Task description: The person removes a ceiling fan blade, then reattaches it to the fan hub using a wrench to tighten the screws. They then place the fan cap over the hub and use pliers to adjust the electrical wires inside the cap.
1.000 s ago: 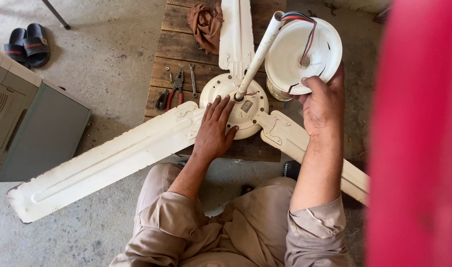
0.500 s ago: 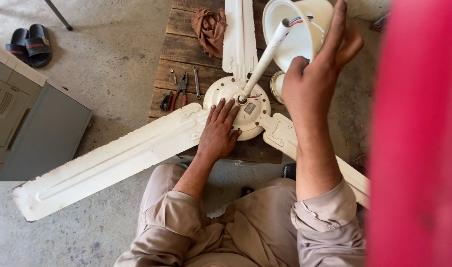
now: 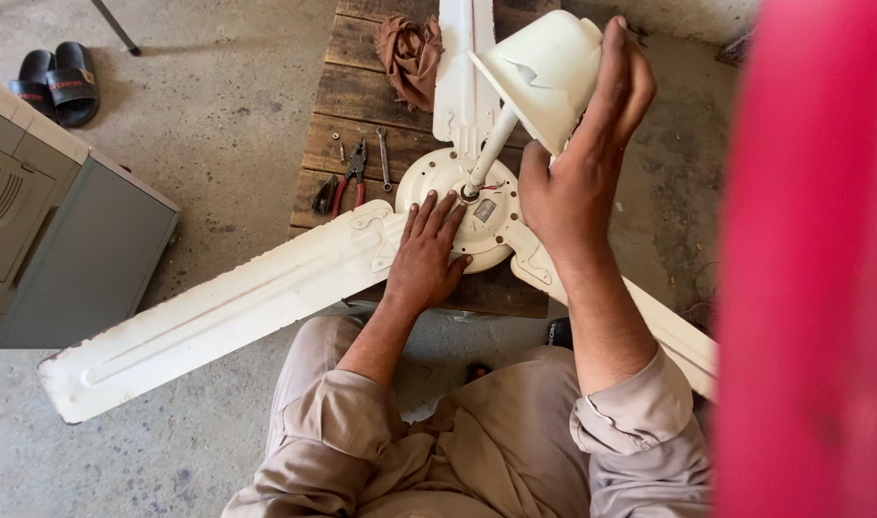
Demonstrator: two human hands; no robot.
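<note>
While left fingers (image 3: 429,216) splay, right grips canopy (image 3: 544,72).

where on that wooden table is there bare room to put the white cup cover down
Bare wood lies left of the upright blade, between the brown rag and the pliers. Less along the table's near edge, right of the left hand. Crowded around the motor hub, under the right hand.

A small grey rectangular label (image 3: 484,209) sits on the round white fan motor housing (image 3: 457,206), just beside the base of the rod. No packages, signs or screens show anywhere else in view.
</note>
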